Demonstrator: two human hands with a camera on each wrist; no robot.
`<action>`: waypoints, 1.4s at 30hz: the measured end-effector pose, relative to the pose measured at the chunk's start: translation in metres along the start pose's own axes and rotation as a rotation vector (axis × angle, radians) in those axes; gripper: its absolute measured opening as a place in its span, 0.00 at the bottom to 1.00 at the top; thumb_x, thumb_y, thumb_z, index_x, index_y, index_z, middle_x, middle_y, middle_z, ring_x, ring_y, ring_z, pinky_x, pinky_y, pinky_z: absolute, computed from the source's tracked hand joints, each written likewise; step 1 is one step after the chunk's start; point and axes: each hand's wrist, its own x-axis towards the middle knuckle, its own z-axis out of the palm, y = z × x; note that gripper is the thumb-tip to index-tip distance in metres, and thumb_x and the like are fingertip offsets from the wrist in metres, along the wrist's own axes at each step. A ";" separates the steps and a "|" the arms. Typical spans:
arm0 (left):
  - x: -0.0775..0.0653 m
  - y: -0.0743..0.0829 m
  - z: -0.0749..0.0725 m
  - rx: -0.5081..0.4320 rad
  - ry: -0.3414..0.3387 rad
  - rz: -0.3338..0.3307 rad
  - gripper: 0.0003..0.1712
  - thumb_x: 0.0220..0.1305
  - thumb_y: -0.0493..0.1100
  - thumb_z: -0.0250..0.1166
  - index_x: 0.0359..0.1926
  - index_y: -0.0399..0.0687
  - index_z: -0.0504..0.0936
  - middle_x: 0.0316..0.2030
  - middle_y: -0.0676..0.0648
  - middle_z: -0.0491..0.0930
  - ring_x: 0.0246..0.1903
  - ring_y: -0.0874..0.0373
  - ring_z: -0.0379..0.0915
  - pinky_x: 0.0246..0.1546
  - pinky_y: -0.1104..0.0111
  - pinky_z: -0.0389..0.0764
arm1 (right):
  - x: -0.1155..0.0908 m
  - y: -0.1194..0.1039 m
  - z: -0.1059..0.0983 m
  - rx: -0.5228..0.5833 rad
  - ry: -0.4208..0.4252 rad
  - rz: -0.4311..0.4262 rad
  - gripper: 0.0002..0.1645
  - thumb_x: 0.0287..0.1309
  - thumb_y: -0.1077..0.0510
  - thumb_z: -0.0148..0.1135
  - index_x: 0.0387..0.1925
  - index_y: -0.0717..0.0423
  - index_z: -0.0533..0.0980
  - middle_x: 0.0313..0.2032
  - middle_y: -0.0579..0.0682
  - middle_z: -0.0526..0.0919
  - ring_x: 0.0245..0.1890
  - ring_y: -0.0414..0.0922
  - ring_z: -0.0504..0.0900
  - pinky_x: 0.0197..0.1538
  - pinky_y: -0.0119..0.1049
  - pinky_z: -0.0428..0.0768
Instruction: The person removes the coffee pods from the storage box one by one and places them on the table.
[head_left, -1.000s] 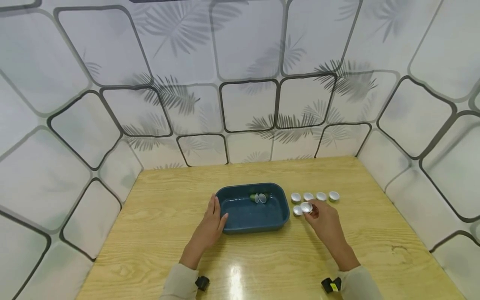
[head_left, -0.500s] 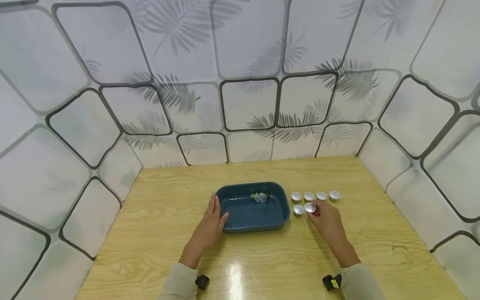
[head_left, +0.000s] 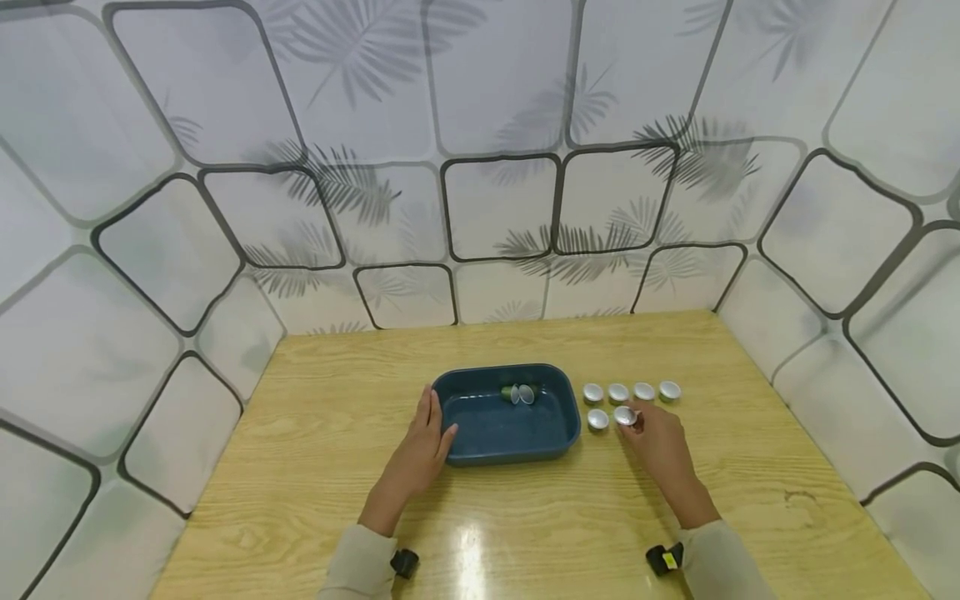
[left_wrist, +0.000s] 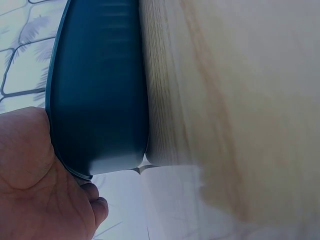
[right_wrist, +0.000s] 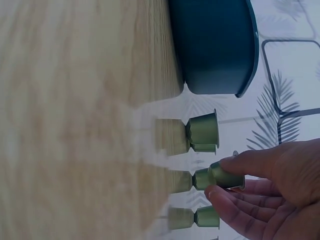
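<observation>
With thumb and fingertips, my right hand pinches a green coffee capsule, its silver lid up, in the front row close over the table. Left of it stands another coffee capsule, lid up. A back row of several capsules lies just beyond the hand. My left hand rests against the left end of a dark blue bin, fingers straight along its wall and thumb at the near corner. Inside the bin, toward the back right, capsules lie tipped on their sides.
A pale wooden table carries everything. Patterned white walls stand along its back and sides. The bin's right end is close beside the nearest capsules.
My right hand has moved slightly right with the coffee capsule, away from the front-row capsule it overlapped, and slightly lower. The left hand and the bin stay put.
</observation>
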 end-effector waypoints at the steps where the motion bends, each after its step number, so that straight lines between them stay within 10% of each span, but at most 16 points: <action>1: 0.000 0.000 0.000 0.000 0.002 0.002 0.42 0.83 0.51 0.45 0.77 0.26 0.38 0.79 0.33 0.28 0.78 0.37 0.36 0.72 0.42 0.53 | 0.000 0.000 0.000 -0.002 -0.001 -0.002 0.10 0.57 0.68 0.72 0.41 0.66 0.82 0.26 0.52 0.82 0.27 0.46 0.79 0.30 0.41 0.76; 42: 0.001 0.001 -0.002 0.020 -0.020 -0.006 0.42 0.83 0.51 0.45 0.77 0.25 0.38 0.79 0.32 0.28 0.78 0.38 0.35 0.72 0.44 0.54 | 0.008 0.007 0.001 -0.014 -0.188 0.105 0.15 0.58 0.66 0.72 0.44 0.66 0.76 0.29 0.55 0.83 0.29 0.49 0.80 0.33 0.48 0.77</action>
